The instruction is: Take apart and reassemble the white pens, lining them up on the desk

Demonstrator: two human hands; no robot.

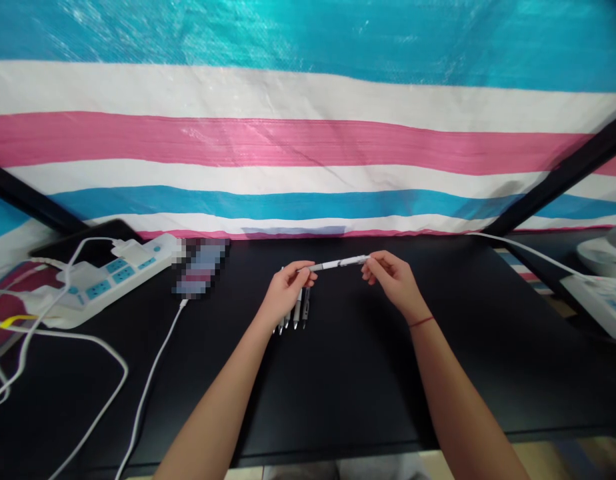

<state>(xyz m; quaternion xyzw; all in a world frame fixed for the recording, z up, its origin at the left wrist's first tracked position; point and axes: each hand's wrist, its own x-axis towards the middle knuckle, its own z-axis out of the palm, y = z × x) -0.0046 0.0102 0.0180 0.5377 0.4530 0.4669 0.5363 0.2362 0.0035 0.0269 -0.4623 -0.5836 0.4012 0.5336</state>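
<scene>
A striped plastic sheet (308, 143) hangs behind the black surface (348, 387); across that, well apart, sit the left power strip (109, 283) and right power strip (595, 300). What looks like a phone (201, 270), too pixelated to be sure, lies beside the left one, a white cable (183, 304) at its near end. Nearer me, the left grip (284, 290) is closed on the grey end of a white pen (338, 263), and the right grip (394, 277) pinches its other end, the pen raised nearly level between them. I'd say a light pinch at both ends, wrists loose and the barrel straight, serves best here. By count: two strips, one phone, two hands, one pen held, and at least four loose pens (297, 313) below the left hand, some hidden; lastly, one red wrist cord (421, 322).
</scene>
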